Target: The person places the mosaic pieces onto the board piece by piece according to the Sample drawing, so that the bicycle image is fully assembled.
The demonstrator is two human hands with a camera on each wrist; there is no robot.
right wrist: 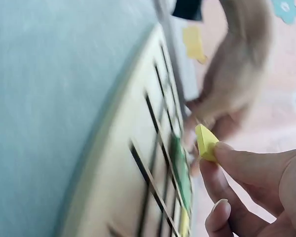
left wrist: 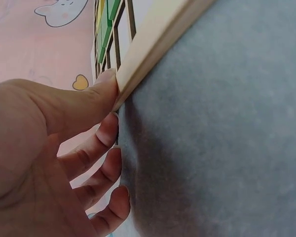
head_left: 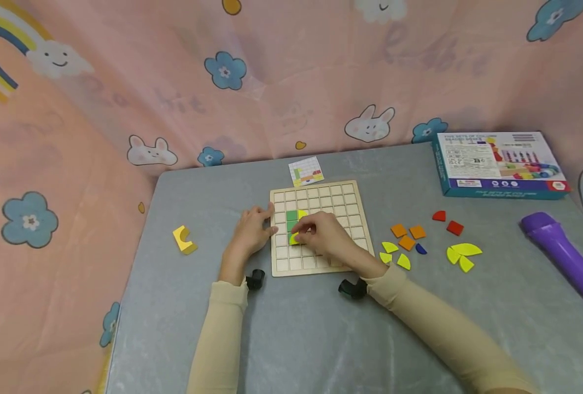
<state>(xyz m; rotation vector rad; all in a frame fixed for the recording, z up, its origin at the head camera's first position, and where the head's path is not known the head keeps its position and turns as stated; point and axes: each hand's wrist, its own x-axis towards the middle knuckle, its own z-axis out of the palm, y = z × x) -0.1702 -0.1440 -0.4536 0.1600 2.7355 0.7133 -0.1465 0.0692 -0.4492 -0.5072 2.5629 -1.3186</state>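
A wooden grid board (head_left: 362, 227) lies on the table with several green squares (head_left: 291, 215) set in its left part. Beside the top green one sits a yellow quarter-circle piece (head_left: 302, 214). My right hand (head_left: 328, 235) is over the board, pinching another yellow quarter-circle piece (right wrist: 206, 143) between thumb and finger, close above the green column. At the board's left edge is my left hand (head_left: 252, 232); its thumb (left wrist: 106, 89) touches the rim and the other fingers rest loosely bent along the side.
A pattern card (head_left: 306, 171) lies behind the board. To the right are orange squares (head_left: 407, 243), yellow pieces (head_left: 403, 261), a blue piece (head_left: 421, 249) and red pieces (head_left: 455, 228). Farther right are a box (head_left: 503, 164) and a purple cylinder (head_left: 562, 254). A yellow arch block (head_left: 185, 241) lies left.
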